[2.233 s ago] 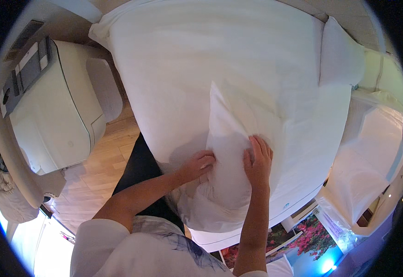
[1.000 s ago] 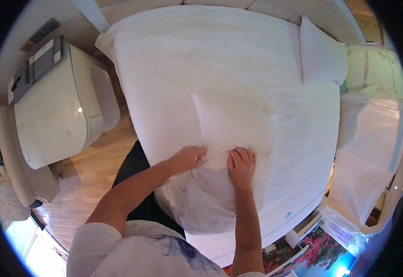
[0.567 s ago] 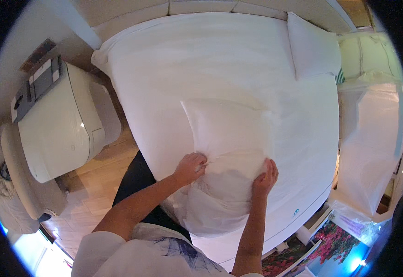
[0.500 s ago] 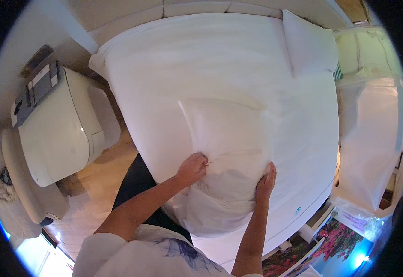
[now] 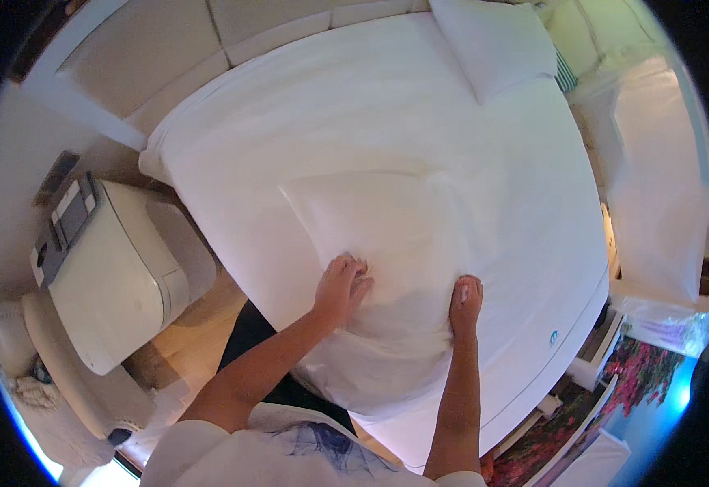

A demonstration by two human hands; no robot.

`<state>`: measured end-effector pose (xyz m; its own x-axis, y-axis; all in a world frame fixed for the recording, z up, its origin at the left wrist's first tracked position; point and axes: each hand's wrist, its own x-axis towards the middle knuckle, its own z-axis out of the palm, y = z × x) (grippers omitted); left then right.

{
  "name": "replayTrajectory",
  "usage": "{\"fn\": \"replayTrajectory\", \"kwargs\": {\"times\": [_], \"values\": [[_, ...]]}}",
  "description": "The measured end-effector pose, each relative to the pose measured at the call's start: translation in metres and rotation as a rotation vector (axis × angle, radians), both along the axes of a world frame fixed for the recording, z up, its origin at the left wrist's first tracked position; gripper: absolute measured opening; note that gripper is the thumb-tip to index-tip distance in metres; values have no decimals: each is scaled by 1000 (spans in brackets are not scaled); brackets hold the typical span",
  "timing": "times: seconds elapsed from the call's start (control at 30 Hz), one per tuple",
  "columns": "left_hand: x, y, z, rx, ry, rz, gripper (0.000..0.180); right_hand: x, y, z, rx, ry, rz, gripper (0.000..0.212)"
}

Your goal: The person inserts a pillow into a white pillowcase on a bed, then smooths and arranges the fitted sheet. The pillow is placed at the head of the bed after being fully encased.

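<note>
A white pillow in a white pillowcase [image 5: 387, 223] lies flat on the bed in front of me. Its far corners look flat, while loose, wrinkled cloth gathers at the end nearest me. On the left edge of the case, my left hand [image 5: 342, 288] bends its fingers and pinches the cloth. Opposite it, my right hand [image 5: 465, 304] is closed on the right edge, fingers curled and thumb on top. The exact folds under my fingers are hidden.
The white-sheeted bed [image 5: 241, 138] spreads around the pillow. Another white pillow [image 5: 496, 53] rests at the far right. A pale cabinet [image 5: 115, 272] with grey items on top stands left, above a wood floor [image 5: 200, 325]. Plastic-covered furniture [image 5: 659, 187] stands at the right.
The view has tilted, shifting the bed and furniture. My left hand has slid a little farther along the case's edge, and my right fingers have gone from stretched to curled.
</note>
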<state>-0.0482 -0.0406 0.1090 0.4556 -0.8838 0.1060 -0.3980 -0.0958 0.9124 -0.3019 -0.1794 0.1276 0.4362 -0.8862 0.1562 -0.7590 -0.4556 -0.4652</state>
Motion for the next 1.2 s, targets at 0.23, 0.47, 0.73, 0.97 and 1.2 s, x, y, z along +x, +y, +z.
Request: {"fn": "replayTrajectory", "kwargs": {"times": [0.23,0.47,0.73,0.97,1.2], "values": [[-32,29,13,57,-98,-859,18,-53,15,-40,437,-308,-482,64],[-45,3,70,-14,-449,-335,35,-92,18,-58,647,-179,-570,61],[-22,-3,59,498,114,-674,11,-83,60,-47,424,-364,-611,38],[21,62,75,592,-53,-1241,14,-46,126,51,519,-590,-696,30],[-17,57,102,501,-284,-1040,33,-27,163,86,448,-555,-619,29]]}}
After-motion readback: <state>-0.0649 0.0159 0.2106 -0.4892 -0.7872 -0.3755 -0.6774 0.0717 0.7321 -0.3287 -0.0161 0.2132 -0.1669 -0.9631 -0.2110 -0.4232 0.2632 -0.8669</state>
